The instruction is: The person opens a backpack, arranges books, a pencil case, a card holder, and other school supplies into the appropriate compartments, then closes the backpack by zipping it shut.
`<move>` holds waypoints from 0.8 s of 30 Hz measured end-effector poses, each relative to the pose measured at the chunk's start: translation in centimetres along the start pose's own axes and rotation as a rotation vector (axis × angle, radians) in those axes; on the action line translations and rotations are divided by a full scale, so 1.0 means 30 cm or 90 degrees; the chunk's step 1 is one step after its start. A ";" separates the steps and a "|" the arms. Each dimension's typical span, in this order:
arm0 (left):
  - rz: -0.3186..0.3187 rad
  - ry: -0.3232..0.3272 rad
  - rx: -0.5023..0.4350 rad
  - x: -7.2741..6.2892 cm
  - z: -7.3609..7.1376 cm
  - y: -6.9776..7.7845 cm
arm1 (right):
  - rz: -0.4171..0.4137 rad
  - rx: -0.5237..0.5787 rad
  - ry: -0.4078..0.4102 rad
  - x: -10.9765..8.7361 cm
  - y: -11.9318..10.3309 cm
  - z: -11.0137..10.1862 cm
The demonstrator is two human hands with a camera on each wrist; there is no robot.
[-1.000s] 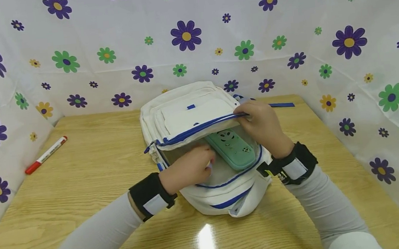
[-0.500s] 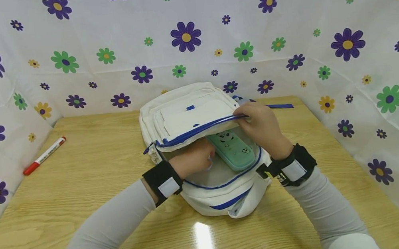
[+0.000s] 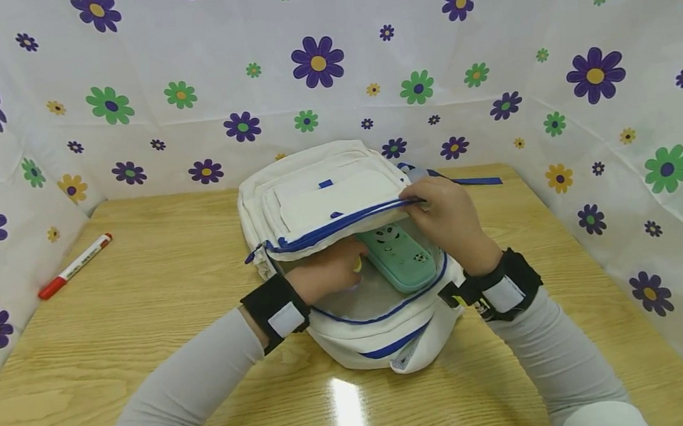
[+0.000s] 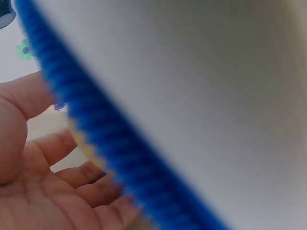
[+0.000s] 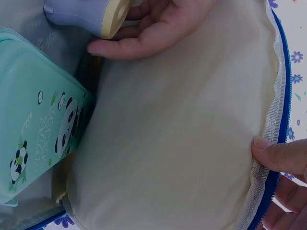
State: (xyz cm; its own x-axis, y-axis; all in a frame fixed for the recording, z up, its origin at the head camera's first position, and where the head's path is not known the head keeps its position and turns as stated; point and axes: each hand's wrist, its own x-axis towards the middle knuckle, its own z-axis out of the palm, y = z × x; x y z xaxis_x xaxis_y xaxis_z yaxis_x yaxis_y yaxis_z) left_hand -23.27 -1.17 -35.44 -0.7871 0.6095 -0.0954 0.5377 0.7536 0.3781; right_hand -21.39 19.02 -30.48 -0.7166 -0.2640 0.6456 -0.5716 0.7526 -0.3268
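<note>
A white backpack (image 3: 353, 335) with blue trim lies on the table with its zipped mouth apart. At its upper zip edge my right hand (image 3: 448, 215) pinches the flap (image 5: 182, 124), thumb inside. My left hand (image 3: 334, 268) is inside the mouth, its fingers loosely bent and apart in the left wrist view. By those fingers sits a small barrel-shaped lavender object (image 5: 79, 12) with a yellow end; the fingers seem to touch it without closing round it. A mint-green panda pencil case (image 3: 400, 257) lies in the bag, right of my left hand.
A white marker with a red cap (image 3: 77, 266) lies on the wooden table (image 3: 160, 313) at the left. A blue strap (image 3: 479, 180) reaches out behind the bag. A flower-patterned cloth (image 3: 178, 50) encloses the back and sides.
My left hand has moved farther into the bag, and the object by it has turned so its yellow end shows. My right hand keeps its hold on the zip edge.
</note>
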 end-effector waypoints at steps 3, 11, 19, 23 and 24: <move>0.017 0.010 0.001 -0.015 -0.004 -0.002 | -0.006 -0.001 0.002 -0.003 -0.002 0.001; 0.094 0.109 0.033 -0.090 -0.002 0.011 | -0.008 0.000 0.000 -0.008 -0.006 -0.001; 0.153 0.128 0.057 -0.218 0.003 0.052 | -0.033 -0.002 0.004 -0.040 0.006 0.004; 0.248 0.153 0.060 -0.271 0.015 0.060 | -0.053 0.007 0.018 -0.070 0.014 0.006; 0.272 0.162 0.054 -0.282 0.019 0.060 | -0.054 0.009 0.019 -0.078 0.013 0.006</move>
State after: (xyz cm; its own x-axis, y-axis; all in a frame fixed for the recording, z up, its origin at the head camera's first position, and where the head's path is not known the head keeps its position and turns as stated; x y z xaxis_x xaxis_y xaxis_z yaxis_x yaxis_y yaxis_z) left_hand -15.47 -4.84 -34.47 -0.5343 0.7967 0.2823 0.8423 0.4739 0.2567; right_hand -20.00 19.83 -32.25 -0.6531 -0.3082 0.6917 -0.6358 0.7194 -0.2797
